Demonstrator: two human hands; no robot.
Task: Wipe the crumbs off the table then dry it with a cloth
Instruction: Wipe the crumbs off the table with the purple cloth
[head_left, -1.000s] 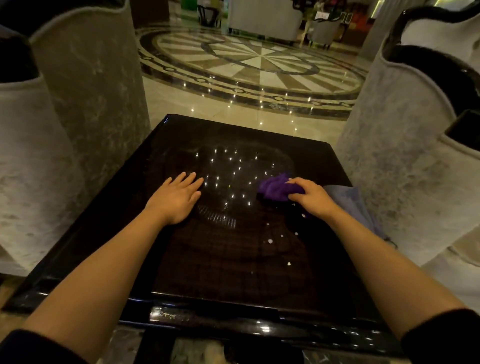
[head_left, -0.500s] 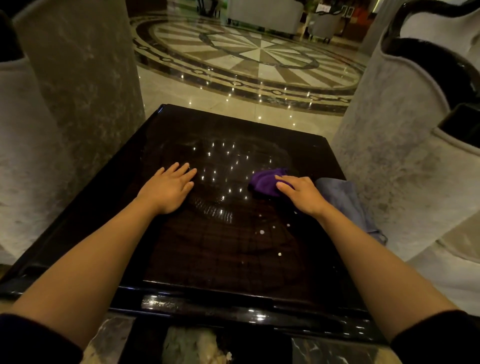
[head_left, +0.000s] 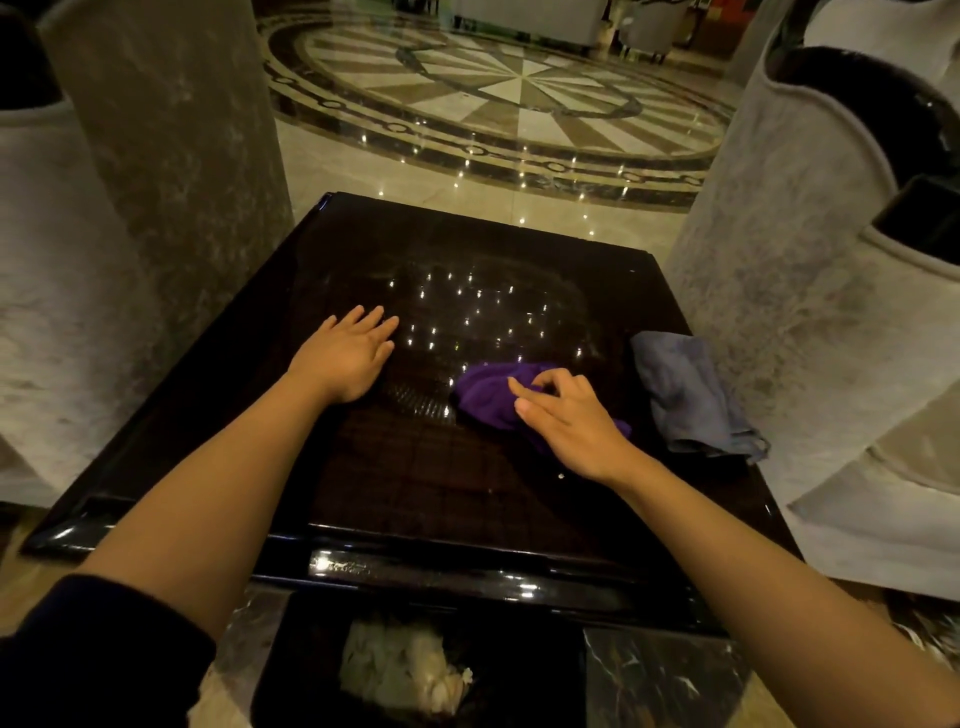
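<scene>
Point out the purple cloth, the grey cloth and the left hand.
purple cloth (head_left: 485, 397): head view, bunched part left of the fingers.
grey cloth (head_left: 685, 389): head view, middle of the fold.
left hand (head_left: 345, 358): head view, back of the hand.

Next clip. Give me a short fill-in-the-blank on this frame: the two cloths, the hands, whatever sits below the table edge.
1. The right hand presses the ____ cloth against the dark table.
2. The left hand lies ____ on the tabletop, holding nothing.
3. The grey cloth lies untouched near the table's ____ edge.
4. Below the near edge stands a bin holding crumpled ____.

Missing words: purple; flat; right; paper
</scene>
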